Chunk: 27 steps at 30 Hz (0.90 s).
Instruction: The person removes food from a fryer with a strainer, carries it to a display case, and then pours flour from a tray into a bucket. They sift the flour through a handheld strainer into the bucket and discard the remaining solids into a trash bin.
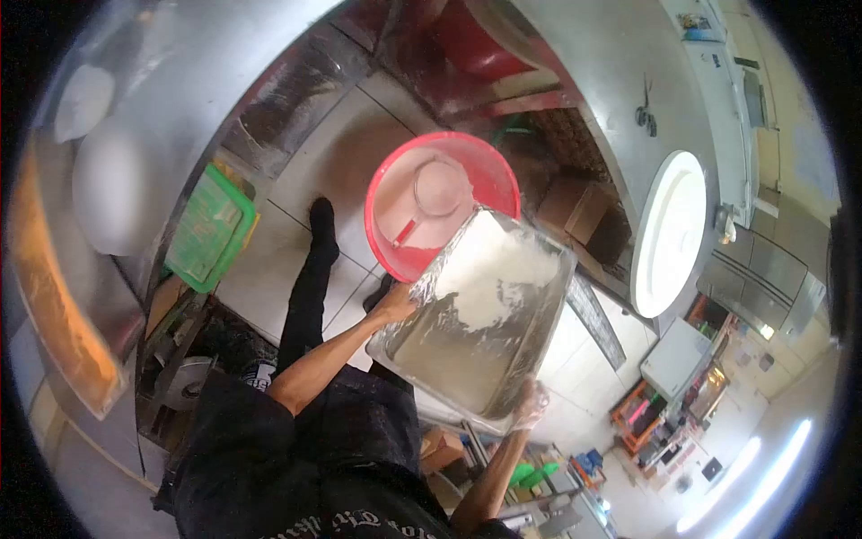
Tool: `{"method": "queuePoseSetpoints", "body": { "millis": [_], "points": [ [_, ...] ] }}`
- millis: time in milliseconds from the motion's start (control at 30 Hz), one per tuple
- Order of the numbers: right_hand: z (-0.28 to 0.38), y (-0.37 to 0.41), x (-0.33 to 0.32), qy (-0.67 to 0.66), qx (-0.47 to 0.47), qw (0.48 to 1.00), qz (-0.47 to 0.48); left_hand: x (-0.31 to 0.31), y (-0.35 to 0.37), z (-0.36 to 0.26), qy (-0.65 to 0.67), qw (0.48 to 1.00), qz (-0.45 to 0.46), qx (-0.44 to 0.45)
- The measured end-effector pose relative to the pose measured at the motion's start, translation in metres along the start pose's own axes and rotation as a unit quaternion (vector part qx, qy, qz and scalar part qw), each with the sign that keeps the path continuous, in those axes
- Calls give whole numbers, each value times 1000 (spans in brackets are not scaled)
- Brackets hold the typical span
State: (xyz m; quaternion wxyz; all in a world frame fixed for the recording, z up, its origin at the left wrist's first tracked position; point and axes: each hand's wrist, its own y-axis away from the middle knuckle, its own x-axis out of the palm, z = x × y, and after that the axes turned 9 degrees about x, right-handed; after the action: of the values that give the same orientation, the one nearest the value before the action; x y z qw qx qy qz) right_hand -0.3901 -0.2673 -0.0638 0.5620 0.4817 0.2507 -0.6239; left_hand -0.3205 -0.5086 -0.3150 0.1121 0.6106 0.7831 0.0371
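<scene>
A metal baking tray (449, 359) is tilted in my hands, its far corner over the rim of a red tub (377, 171). White flour (489, 269) lies heaped toward that corner, with thin smears over the rest of the tray. My left hand (397, 304) is closed on the tray's left edge. At the near right corner, my right hand (531, 406), dusted white, grips the rim. Inside the tub, a sieve (440, 186) with a red handle rests on more flour.
A metal worktop (620, 81) at the right carries a white round lid (669, 234) and scissors (646, 112). On the left, a green plastic lid (211, 229) stands beneath another counter (180, 81). A cardboard box (575, 211) sits under the right worktop.
</scene>
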Motion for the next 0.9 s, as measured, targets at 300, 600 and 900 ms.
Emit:
{"method": "queuePoseSetpoints", "body": {
  "millis": [300,600,900],
  "points": [
    [-89,21,-28,-236,74,960,131,-79,63,-226,-158,981,-39,-102],
    [71,-28,-82,-289,-232,896,245,-131,151,-376,-203,908,-363,-37],
    [341,-92,60,-299,-363,839,274,-315,23,-275,-60,907,-411,-69]
  ]
}}
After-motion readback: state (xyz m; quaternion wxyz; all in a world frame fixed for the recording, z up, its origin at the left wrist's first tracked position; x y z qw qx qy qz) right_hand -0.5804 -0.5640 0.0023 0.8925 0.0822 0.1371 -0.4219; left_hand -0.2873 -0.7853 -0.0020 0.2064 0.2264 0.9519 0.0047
